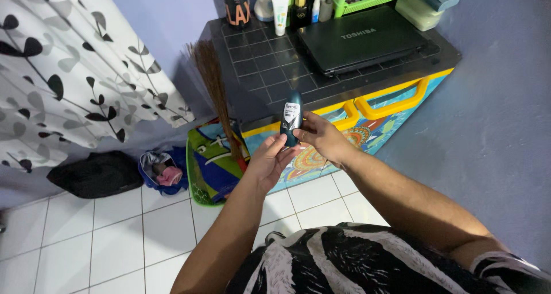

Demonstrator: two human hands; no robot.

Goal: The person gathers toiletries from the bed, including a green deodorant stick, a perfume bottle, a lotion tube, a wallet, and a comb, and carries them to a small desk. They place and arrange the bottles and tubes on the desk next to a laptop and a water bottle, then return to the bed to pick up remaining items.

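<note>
— What are the hands doing?

— Both are gripping a small dark roll-on bottle, keeping it upright in the air just in front of the cabinet's front edge. The left hand is cupping its base from below; the right hand is pinching its side.

— And what is lying around?

— A closed black laptop is sitting on the cabinet top, toward its right edge, and a broom is leaning at the left corner.
</note>
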